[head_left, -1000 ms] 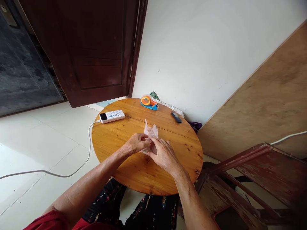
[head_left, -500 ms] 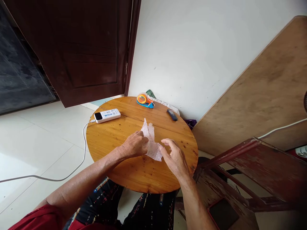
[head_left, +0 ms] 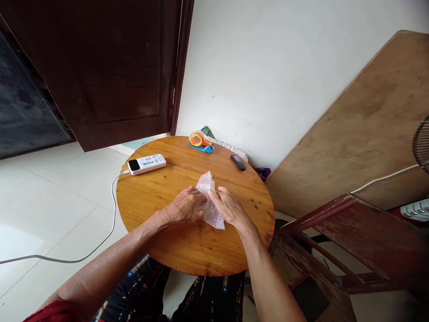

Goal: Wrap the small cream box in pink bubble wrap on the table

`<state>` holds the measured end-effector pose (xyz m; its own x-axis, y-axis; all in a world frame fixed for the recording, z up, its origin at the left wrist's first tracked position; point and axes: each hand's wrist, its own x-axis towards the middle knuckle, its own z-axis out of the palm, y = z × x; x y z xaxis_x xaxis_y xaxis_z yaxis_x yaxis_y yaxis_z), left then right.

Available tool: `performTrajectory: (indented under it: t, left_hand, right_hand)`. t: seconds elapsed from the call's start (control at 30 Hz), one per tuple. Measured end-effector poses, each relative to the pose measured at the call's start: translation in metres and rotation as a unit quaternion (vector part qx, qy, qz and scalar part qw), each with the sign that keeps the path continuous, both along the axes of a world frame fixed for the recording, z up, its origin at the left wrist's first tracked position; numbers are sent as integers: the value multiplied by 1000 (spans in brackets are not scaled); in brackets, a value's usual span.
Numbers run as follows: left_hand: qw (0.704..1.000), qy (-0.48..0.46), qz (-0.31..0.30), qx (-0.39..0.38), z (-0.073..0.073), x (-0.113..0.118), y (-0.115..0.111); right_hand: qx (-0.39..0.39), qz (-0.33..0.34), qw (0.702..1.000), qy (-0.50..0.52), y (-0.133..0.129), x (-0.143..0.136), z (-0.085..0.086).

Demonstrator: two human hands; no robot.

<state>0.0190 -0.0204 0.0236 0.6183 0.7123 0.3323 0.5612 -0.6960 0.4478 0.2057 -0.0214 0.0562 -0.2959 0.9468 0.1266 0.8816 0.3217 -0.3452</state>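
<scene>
A crumpled piece of clear bubble wrap (head_left: pixel 214 218) is between my two hands over the middle of the round wooden table (head_left: pixel 147 197). My left hand (head_left: pixel 188 205) has its fingers curled against the wrap's left side, the fingertips partly hidden. From the right, my right hand (head_left: pixel 229 208) grips the wrap, thumb across its face and fingers behind its edge. One end of the wrap sticks up beyond the hands, and the other hangs toward me. Whether anything lies inside it, I cannot tell.
Toward the table's back stand an orange and blue tape dispenser (head_left: pixel 200 142) and a dark, pixelated object (head_left: pixel 238 162). A white device (head_left: pixel 146 164) with a cable (head_left: pixel 114 210) lies at the left. A worn wooden chair (head_left: pixel 335 241) is at the right, a wall (head_left: pixel 268 80) behind.
My right hand has moved in from the right and closed onto the bubble wrap. The wrap's two raised ends have been folded together into one narrower piece. The camera view has shifted slightly.
</scene>
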Motion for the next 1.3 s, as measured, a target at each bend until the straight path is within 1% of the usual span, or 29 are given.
performTrajectory:
  t: [0.07, 0.13, 0.23, 0.33, 0.4, 0.57, 0.63, 0.77, 0.9, 1.0, 1.07, 1.17, 1.3]
  left_hand:
    - [1000, -17, 5, -19, -4, -1, 1]
    - [999, -31, 17, -37, -7, -1, 1]
    - [998, -33, 17, -53, -8, 0, 0]
    - [998, -29, 21, -50, -7, 0, 0]
    - [998, -36, 21, -42, -7, 0, 0]
    - [999, -27, 23, -35, -11, 1, 0]
    - [999, -21, 26, -33, -12, 1, 1]
    - [1000, -4, 18, -22, -7, 1, 1]
    - [999, 24, 31, -14, 7, 1, -1]
    - [997, 44, 49, -43, 16, 3, -5]
    - [995, 41, 60, -75, 19, 5, -6]
    - [992, 25, 66, -101, 20, 7, -8]
    - [993, 4, 56, -106, 18, 7, -7]
  right_hand:
    - [-36, -38, 999, -5, -1, 5, 0]
    - [-66, -59, 996, 24, -10, 13, 1]
    - [-99, -59, 988, 102, -29, 24, 3]
    - [-129, -59, 976, 163, -42, 26, -1]
    - [-119, -86, 975, 168, -43, 22, -8]
    - [-30, -193, 971, 142, -34, 10, -31]
    - [-15, -213, 968, 134, -32, 8, -37]
    - [20, -217, 963, 158, -34, 6, -42]
    - [41, -226, 953, 198, -32, 1, -43]
    - [11, -215, 936, 278, -26, -5, -43]
    - [-18, -201, 918, 341, -22, -9, -43]
    - [-45, -194, 891, 408, -19, -17, -43]
    - [-60, -203, 869, 448, -21, -25, -36]
